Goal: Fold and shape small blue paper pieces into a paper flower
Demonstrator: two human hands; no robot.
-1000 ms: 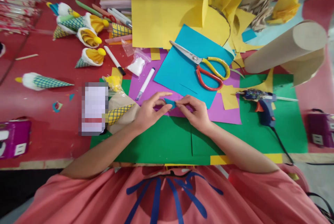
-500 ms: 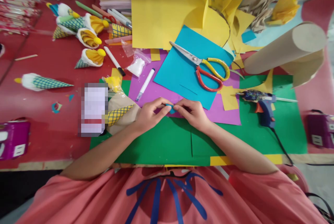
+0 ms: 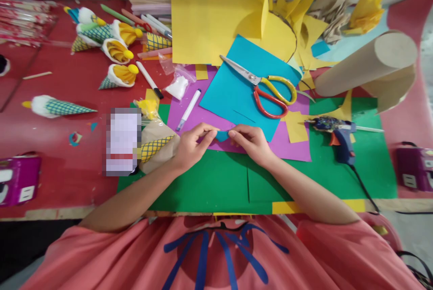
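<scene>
Small blue piece is held over purple sheet, its ends pinched in the closed grips of left hand and right hand. Cutting-out appears done; piece not yet fixed to anything. Patterned cones are already assembled on the surface; glue gun is left unheld.

Soft light, stretched blurry edges.

Pink shirt, short sleeves, blue streaks
</scene>
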